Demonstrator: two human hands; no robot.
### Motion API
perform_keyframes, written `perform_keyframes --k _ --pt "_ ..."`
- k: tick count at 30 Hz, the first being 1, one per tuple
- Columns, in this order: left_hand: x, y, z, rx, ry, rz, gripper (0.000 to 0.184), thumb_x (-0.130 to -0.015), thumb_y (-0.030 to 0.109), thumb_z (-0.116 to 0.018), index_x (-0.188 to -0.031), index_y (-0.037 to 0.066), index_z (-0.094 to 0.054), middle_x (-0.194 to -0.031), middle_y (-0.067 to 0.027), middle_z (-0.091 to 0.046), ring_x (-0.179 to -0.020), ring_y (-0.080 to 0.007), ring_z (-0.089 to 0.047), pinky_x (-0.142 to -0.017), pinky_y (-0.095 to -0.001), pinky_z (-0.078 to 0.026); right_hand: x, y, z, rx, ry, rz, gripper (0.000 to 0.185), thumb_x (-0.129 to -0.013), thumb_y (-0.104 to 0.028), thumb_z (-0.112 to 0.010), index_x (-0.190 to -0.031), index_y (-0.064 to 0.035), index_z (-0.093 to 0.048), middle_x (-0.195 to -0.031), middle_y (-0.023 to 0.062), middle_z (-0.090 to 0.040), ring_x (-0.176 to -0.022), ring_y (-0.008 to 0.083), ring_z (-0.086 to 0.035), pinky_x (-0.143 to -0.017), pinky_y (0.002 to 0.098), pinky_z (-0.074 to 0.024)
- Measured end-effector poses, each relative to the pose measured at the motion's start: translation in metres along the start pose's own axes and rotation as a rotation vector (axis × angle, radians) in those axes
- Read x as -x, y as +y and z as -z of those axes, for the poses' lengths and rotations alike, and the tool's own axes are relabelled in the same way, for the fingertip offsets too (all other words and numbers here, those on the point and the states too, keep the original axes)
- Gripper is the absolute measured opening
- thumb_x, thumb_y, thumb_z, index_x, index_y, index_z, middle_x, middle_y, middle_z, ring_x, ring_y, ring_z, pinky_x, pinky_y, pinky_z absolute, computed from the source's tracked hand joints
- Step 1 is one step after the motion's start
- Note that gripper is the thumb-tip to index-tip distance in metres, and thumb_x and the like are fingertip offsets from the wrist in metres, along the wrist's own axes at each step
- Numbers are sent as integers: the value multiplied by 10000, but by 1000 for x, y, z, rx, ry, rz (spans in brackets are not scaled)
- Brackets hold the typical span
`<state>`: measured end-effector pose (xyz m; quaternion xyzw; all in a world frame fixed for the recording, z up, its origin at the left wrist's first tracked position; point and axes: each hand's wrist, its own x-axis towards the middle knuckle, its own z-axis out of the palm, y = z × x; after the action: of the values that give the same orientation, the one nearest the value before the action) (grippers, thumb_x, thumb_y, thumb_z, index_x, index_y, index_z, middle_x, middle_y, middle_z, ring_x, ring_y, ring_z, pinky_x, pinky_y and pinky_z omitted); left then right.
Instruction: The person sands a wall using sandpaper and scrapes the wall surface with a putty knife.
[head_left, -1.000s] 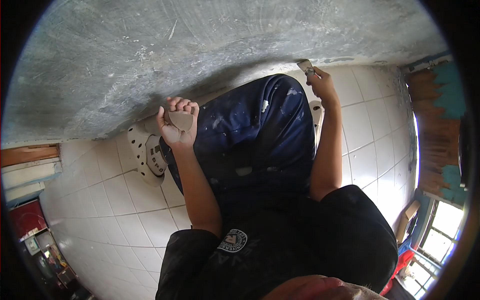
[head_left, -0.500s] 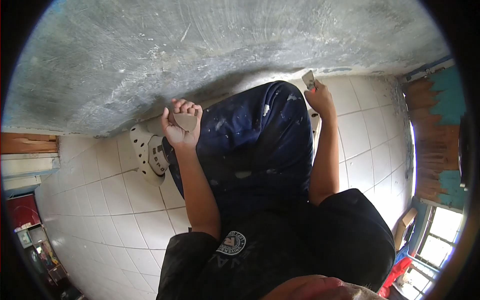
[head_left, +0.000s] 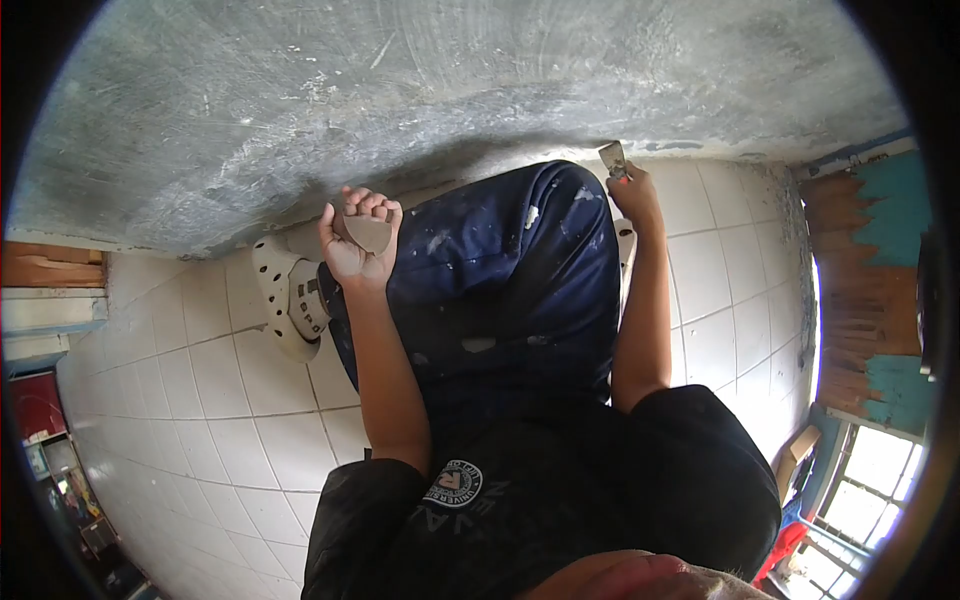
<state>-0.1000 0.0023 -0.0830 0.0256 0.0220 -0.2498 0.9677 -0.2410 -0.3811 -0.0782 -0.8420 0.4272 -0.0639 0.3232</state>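
My left hand [head_left: 352,255], palm up, has its fingers curled over a flat grey-brown piece with a rounded edge [head_left: 370,233]; its exact kind is unclear. It is beside my bent knee in paint-spotted dark blue trousers [head_left: 470,245]. On the other side of the knee, my right hand [head_left: 637,195] is closed around a putty knife [head_left: 612,156], a bit of red showing at its grip. The knife's blade points at the foot of the grey wall [head_left: 400,90], close to the wall's lower edge; whether it touches is unclear.
White floor tiles [head_left: 215,360] run along the wall. A pale clog [head_left: 272,285] is on my foot at the left. To the right stands a peeling brown and teal panel [head_left: 860,260], with a barred window [head_left: 875,480] below. Shelves with assorted items [head_left: 75,480] are at the lower left.
The view has shifted slightly. My right hand has turned the putty knife a little, showing more of the blade's face. My left hand still holds the grey-brown piece, with its fingers curled over more.
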Motion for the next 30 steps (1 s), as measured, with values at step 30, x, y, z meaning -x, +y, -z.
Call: perform_keyframes --k 30 --pt "4 0 -1 22 -8 -13 225 -936 259 -576 -1058 71 -598 -941 -23 -543 -870 -173 -494 -933 -390 -375 38 25 10 -407 -175 -101 306 -818 -209 -597 -1038 -1 -550 -783 87 -651 -607 160 -610 -578 321 -498"
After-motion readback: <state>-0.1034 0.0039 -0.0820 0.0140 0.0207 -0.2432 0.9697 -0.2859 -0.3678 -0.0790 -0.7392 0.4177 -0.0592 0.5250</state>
